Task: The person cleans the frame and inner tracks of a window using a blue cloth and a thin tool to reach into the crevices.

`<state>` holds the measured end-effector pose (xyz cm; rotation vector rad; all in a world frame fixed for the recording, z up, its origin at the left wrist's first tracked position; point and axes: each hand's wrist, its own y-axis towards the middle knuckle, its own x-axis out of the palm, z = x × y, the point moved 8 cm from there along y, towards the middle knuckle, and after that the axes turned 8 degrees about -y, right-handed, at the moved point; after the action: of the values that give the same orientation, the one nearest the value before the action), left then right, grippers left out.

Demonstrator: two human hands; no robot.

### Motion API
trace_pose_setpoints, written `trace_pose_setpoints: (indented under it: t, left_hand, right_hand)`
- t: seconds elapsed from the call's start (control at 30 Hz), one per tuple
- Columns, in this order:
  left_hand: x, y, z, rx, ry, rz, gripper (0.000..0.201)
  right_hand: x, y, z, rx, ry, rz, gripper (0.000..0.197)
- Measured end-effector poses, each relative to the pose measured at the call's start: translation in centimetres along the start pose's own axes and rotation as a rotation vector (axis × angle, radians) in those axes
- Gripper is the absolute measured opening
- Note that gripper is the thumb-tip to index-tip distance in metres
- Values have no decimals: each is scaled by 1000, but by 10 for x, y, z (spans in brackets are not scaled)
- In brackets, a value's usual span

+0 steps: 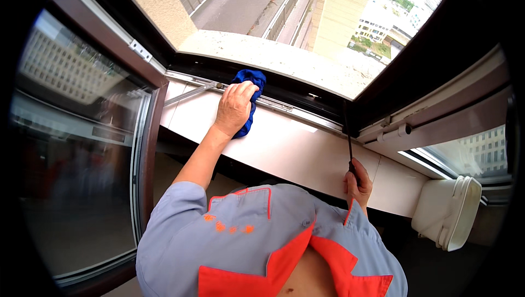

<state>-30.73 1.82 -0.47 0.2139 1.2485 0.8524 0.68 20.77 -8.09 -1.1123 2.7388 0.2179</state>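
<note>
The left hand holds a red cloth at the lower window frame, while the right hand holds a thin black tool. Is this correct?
Not quite: the cloth is blue, not red, as the head view shows. The left hand does hold it at the lower window frame, and the right hand holds a thin black tool.
</note>
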Motion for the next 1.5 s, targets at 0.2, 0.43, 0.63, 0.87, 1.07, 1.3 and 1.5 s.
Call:
trace_pose_setpoints:
  t: [0.2, 0.43, 0.63, 0.87, 1.07, 1.3, 1.5]
  left_hand:
    - [-30, -12, -57, -70, 163, 51, 24]
    - [-88, -18, -108, -279, 441, 261, 27]
    - [-73, -27, -160, -308, 541, -184, 25]
    - [-79, -20, -185, -317, 744, -349, 23]
    - [-69, -57, -130, -306, 282, -100, 36]
    - [-68, -100, -89, -358, 136, 124, 35]
    - [-66, -112, -56, -312, 53, 170, 23]
  right_hand:
    - [3, 5, 1, 26, 10, 0, 37]
    - [-1, 5, 1, 22, -7, 24, 37]
    - [1, 5, 1, 38, 36, 15, 38]
    - [11, 7, -1, 65, -19, -73, 37]
    - [125, 50, -94, -372, -293, -490, 35]
    - [285, 101, -170, -810, -707, -560, 26]
    - [349, 130, -159, -790, -950, -632, 25]
